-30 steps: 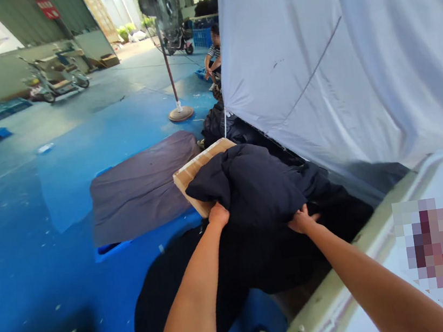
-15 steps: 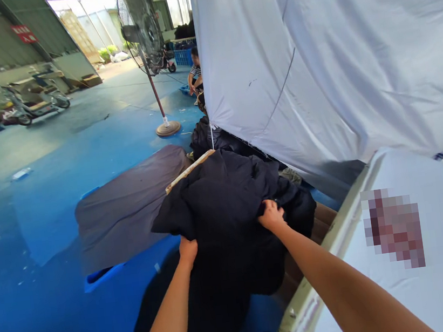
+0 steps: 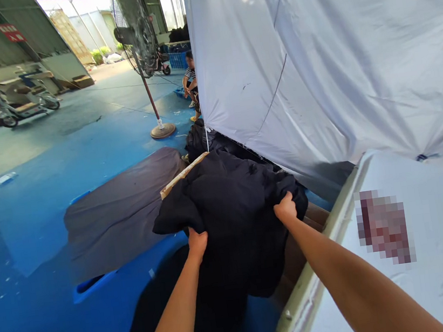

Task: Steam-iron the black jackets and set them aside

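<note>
A large heap of black fabric (image 3: 230, 203), which looks padded like a garment, lies bunched in front of me and hangs toward the blue floor. My left hand (image 3: 198, 243) grips its left edge, with the fingers hidden under the cloth. On the right side my right hand (image 3: 285, 208) is closed on another fold, thumb on top. Beneath the far end of the cloth a pale wooden board edge (image 3: 184, 176) sticks out. More black cloth (image 3: 197, 139) is piled behind it.
A white table (image 3: 435, 268) stands at my right, below a hanging white sheet (image 3: 313, 56). Left of the cloth, a dark grey cover (image 3: 125, 208) lies over something blue. Farther off are a standing fan (image 3: 142, 40), a scooter (image 3: 17, 100) and a seated person (image 3: 190, 83).
My right hand has shifted right and slightly up along the black fabric. My left hand has moved a little right, still holding its edge. The view has turned slightly right.
</note>
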The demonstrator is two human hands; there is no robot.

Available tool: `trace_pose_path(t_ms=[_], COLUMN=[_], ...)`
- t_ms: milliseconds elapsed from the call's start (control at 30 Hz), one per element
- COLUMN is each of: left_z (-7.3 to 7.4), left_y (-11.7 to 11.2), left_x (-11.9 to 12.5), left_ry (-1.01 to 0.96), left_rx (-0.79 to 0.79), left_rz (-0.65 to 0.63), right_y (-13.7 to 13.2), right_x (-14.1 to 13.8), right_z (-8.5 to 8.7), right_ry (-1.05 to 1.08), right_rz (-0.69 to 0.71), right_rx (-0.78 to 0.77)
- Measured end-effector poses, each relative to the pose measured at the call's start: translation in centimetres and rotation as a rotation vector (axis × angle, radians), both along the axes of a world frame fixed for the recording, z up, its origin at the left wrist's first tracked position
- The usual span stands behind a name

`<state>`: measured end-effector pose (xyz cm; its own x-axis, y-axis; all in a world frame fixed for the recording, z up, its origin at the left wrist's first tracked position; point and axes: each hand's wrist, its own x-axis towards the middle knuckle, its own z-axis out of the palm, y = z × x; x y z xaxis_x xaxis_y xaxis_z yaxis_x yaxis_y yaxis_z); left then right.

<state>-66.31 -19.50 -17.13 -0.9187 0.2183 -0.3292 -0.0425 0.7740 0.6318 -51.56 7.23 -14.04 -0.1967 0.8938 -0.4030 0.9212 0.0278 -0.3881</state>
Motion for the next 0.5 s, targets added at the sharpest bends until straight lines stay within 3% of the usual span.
trace_pose_path(t_ms=[133, 233, 300, 367, 500], left_z=[1.4, 2.9, 4.1, 5.4, 8.1], left_y=[0.8, 1.4, 1.9, 2.7, 5.5], left_x=[-0.3, 0.0, 0.6, 1.4, 3.8], left_ry=[-0.097, -0.118, -0.022, 0.115, 0.111], left_rx=[-0.108, -0.373, -0.486, -0.471, -0.165], left_rz=[-0.085, 0.088, 0.148, 0.048, -0.332], right_y=[2.0, 2.1, 1.7, 1.3, 0.8], right_x=[1.3, 1.9, 1.5, 0.6, -1.2], right_z=[1.5, 2.5, 3.5, 5.0, 8.3], right_ry=[-0.08, -0.115, -0.011, 0.224, 0.582], right_rz=[-0.032, -0.047, -0.035, -0.05, -0.085], right_rx=[0.085, 0.168, 0.237, 0.194, -0.01])
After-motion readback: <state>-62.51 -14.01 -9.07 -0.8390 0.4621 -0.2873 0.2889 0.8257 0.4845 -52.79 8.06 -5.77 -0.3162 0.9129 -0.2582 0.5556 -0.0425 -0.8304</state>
